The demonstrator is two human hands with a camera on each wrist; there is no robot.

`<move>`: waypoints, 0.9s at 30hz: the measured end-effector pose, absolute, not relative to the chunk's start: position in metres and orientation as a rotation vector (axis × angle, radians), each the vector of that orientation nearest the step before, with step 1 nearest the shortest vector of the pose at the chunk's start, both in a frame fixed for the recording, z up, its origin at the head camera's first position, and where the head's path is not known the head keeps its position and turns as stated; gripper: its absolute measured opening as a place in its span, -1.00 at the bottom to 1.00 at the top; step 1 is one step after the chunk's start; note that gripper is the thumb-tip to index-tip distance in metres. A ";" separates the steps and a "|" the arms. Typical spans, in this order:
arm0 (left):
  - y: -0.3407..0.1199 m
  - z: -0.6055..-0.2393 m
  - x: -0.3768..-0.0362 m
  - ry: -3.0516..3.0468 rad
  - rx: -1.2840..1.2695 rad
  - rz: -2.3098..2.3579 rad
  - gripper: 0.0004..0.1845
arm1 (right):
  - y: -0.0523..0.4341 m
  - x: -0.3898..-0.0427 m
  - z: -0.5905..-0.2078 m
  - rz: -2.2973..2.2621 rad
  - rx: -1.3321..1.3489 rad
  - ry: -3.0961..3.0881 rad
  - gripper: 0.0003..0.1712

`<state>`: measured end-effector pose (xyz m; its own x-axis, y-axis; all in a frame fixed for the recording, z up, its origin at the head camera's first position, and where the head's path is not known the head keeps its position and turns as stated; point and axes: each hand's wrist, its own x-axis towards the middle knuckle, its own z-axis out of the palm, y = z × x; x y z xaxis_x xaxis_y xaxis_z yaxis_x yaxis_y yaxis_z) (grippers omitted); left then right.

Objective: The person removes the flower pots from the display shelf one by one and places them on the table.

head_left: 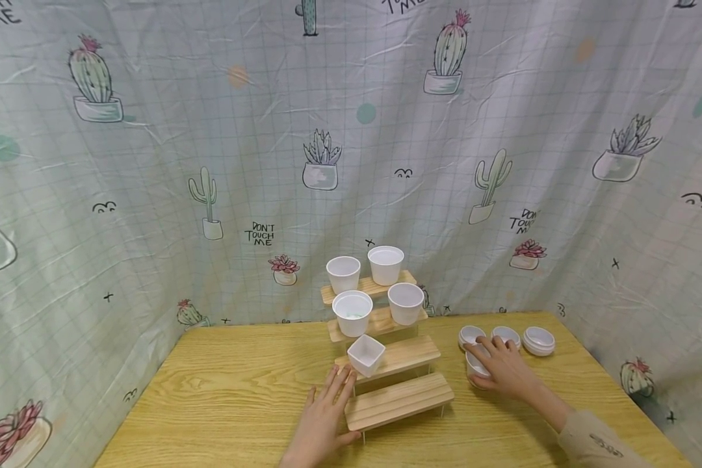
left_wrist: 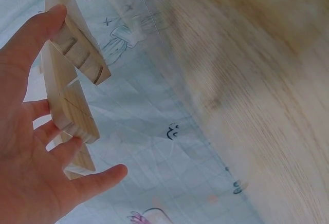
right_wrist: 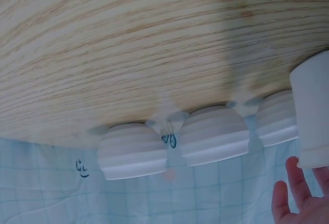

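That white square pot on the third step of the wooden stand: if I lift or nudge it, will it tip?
The square pot already sits tilted at the step's left end, so a nudge could probably topple it. It looks thin-walled and empty, likely light. Its smooth tapered sides may slip in a loose pinch.

Two bare hands are seen, without gloves, rings or a watch. The left hand (head_left: 320, 422) is bare as far as the wrist, where it is cut off by the lower edge of the head view; no sleeve is shown there. Behind the right hand (head_left: 506, 372), the forearm is covered from just past the wrist by a beige fabric sleeve (head_left: 595, 442), on which a small dark embroidered-looking mark is carried.
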<state>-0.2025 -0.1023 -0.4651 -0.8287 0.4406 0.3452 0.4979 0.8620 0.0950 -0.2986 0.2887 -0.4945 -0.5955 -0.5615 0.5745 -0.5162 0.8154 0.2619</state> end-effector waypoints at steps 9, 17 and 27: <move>-0.102 -0.465 -0.202 -2.734 -0.703 -0.263 0.06 | 0.288 -0.291 -0.492 -0.017 0.764 -2.305 -0.28; -0.102 -0.465 -0.202 -2.715 -0.707 -0.261 0.06 | 0.278 -0.279 -0.479 0.026 0.732 -2.285 -0.28; -0.103 -0.466 -0.203 -2.711 -0.707 -0.256 0.07 | 0.256 -0.263 -0.460 0.015 0.800 -2.202 -0.32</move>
<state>-0.2028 -0.1027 -0.4661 -0.8237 0.4418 0.3554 0.5006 0.8610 0.0900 -0.2628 0.2561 -0.4596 -0.4998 -0.5405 0.6768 -0.5495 0.8019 0.2346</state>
